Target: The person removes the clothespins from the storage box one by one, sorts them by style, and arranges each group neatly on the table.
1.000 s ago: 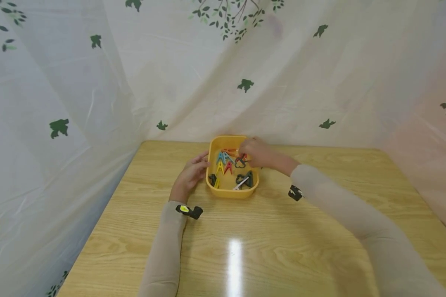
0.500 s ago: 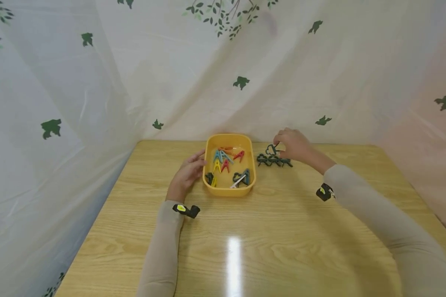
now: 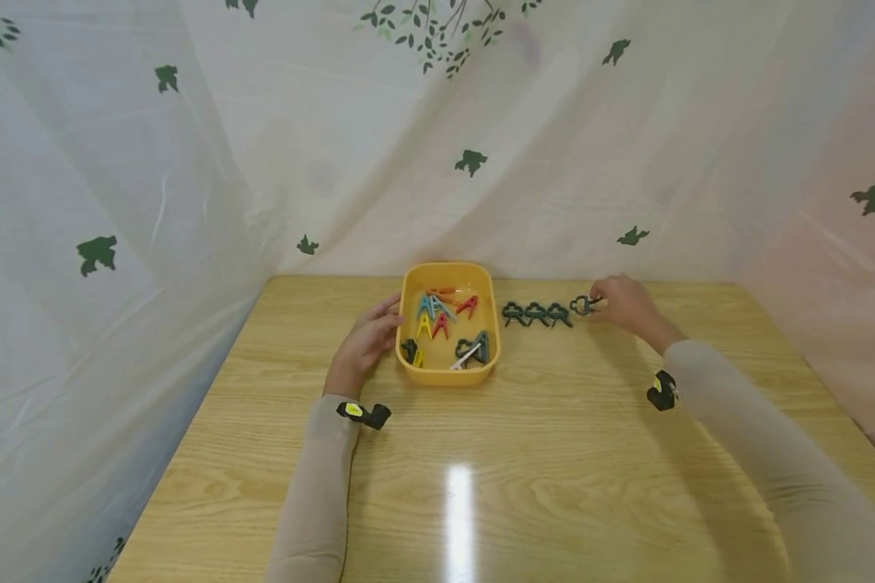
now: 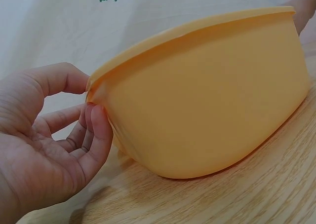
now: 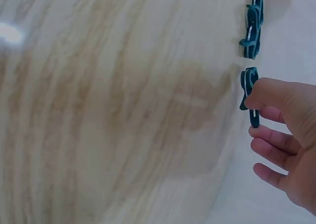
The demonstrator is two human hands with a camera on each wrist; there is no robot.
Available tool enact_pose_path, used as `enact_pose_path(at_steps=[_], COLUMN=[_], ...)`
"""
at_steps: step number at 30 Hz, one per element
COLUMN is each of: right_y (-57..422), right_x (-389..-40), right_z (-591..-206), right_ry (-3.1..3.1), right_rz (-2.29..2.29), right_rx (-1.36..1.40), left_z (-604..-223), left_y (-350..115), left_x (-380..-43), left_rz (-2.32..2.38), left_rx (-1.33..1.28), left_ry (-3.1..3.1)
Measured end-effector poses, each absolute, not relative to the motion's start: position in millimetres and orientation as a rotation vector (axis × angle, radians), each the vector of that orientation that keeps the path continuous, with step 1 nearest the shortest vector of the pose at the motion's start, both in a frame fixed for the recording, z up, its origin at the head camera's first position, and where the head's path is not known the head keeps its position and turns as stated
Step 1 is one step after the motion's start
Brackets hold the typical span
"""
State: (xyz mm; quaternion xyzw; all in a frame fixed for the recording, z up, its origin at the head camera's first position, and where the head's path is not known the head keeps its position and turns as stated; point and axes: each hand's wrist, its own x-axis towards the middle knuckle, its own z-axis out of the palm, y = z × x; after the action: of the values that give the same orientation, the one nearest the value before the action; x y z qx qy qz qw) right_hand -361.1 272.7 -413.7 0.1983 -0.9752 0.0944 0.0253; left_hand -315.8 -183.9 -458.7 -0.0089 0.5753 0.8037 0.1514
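My right hand (image 3: 625, 305) pinches a dark green clip (image 3: 581, 305) between thumb and fingers, low over the back of the table. Just left of it, three matching dark clips (image 3: 535, 314) lie side by side in a row. In the right wrist view the held clip (image 5: 250, 81) lines up with the end of that row. My left hand (image 3: 368, 344) holds the left side of a yellow plastic basin (image 3: 448, 377); in the left wrist view, thumb and fingertips meet its rim and wall. Inside are red clothespins (image 3: 441, 326), blue ones (image 3: 436, 308) and a yellow one (image 3: 425, 325).
More dark clips (image 3: 472, 348) and a thin white piece (image 3: 467, 355) lie at the basin's front. An orange clothespin (image 3: 441, 291) is at its back. A white curtain (image 3: 379, 186) with green prints hangs behind the wooden table (image 3: 539, 470).
My right hand has taken a dark clip from the basin and carried it right, past the row of three. My left hand stays at the basin.
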Motion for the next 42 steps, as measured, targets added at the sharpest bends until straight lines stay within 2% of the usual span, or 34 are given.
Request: enact_pose_path(at_steps=[14, 42], right_y=[289, 274], right_x=[-350, -335], right_z=[-446, -447], right_ry=[-3.085, -2.973], right_rz=[0.551, 0.531], right_rx=[0.533, 0.577], left_z=[-459, -455], left_y=[-183, -185], left_x=[-315, -311], left_rz=[2.322, 2.331], left_rx=[-0.049, -0.04], left_ry=[1.634, 1.609])
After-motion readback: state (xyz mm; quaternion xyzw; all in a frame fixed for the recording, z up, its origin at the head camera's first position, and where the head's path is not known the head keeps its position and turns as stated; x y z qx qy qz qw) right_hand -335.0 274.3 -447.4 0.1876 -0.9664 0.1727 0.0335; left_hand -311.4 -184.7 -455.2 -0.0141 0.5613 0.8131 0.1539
